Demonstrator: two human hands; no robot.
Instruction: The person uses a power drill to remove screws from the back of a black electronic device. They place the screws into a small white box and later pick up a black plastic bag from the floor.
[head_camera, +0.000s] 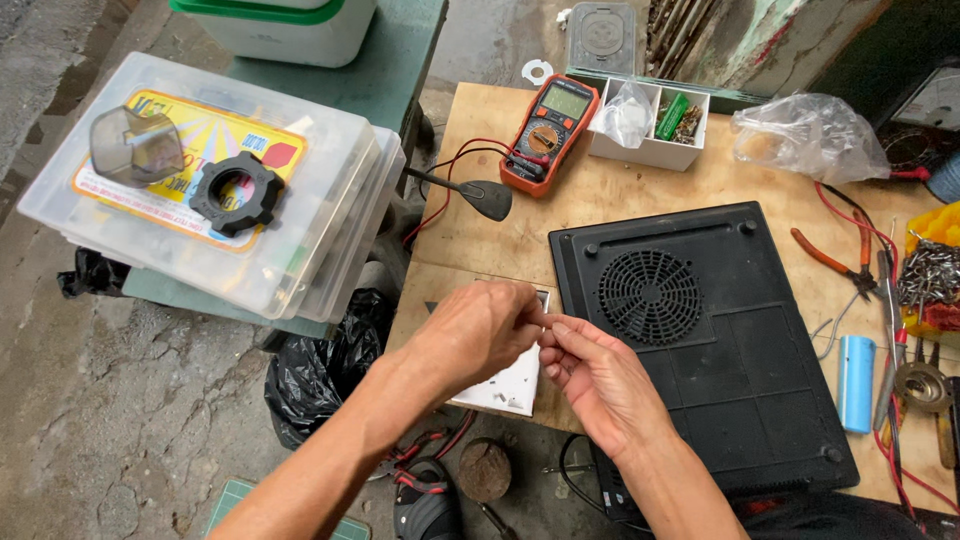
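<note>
My left hand (480, 332) and my right hand (592, 372) meet over the front left part of a wooden table (470, 225). Their fingertips pinch together on something tiny that I cannot make out. Under them lies a small white square plate (505, 388). Just to the right sits a black flat appliance (700, 340), turned bottom up, with a round fan grille showing.
An orange multimeter (548, 132) with red and black leads stands at the back, beside a white box of small parts (650, 125). Pliers (835, 262), screwdrivers and a blue cylinder (856, 382) lie at the right. Stacked clear plastic boxes (215, 185) sit to the left.
</note>
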